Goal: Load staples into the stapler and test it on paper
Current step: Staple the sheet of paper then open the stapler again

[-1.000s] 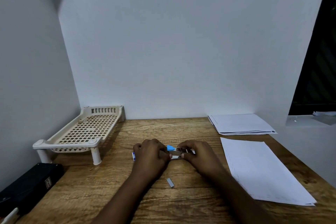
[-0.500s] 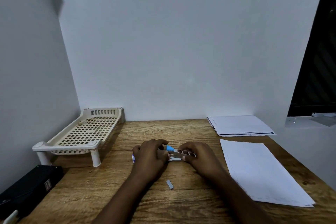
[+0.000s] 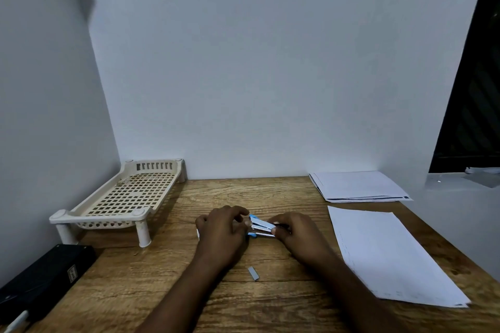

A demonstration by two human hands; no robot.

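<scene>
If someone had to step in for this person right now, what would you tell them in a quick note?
The left hand grips the stapler at its back end; the right hand pinches its front.
The stapler looks spread open, low over the table.
A staple strip lies on the table nearer the person; a paper sheet lies to the right.
Done: stapler opened. Whether staples are inside, I cannot tell.
Left: finish loading, close it, test on the sheet.

The small blue and silver stapler (image 3: 261,226) sits in the middle, partly open, held between the left hand (image 3: 221,232) and the right hand (image 3: 297,238). A little grey strip of staples (image 3: 253,273) lies flat just nearer. A white sheet of paper (image 3: 384,257) lies flat on the right.
</scene>
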